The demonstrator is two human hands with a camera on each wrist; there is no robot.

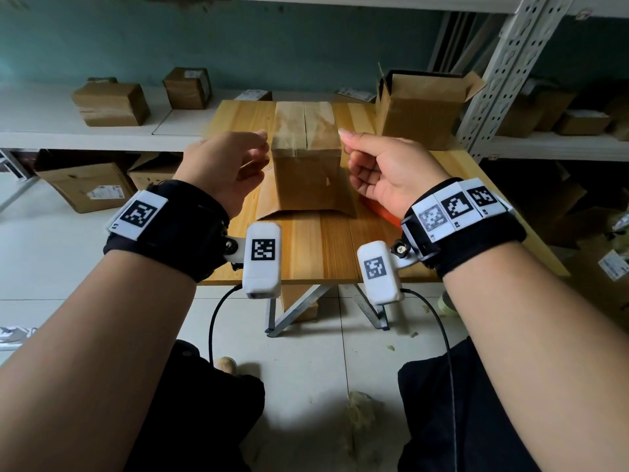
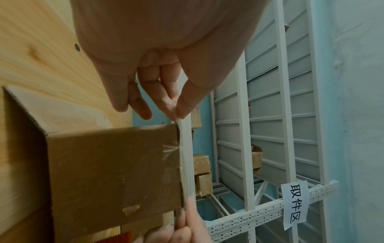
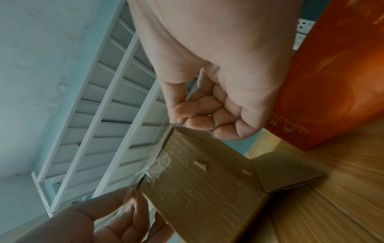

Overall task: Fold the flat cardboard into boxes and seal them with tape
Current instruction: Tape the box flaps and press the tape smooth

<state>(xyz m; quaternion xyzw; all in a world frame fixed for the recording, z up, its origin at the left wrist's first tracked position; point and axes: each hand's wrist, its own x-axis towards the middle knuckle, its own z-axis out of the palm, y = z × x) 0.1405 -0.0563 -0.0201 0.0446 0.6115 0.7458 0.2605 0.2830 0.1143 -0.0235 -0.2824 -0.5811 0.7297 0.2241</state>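
Note:
A brown cardboard box (image 1: 306,172) stands on the wooden table (image 1: 323,253) with its top flaps closed and its bottom flaps splayed on the wood. A strip of clear tape (image 2: 186,156) stretches across the box's near top edge. My left hand (image 1: 260,137) pinches the tape's left end between thumb and fingers, seen close in the left wrist view (image 2: 176,113). My right hand (image 1: 343,134) pinches the tape's right end, with its other fingers curled (image 3: 179,120). Both hands hover just beside the box's upper corners.
An orange object (image 1: 377,209) lies on the table under my right hand. An open cardboard box (image 1: 425,107) stands at the back right, next to a white metal rack post (image 1: 503,73). Several sealed boxes sit on the shelves behind and below.

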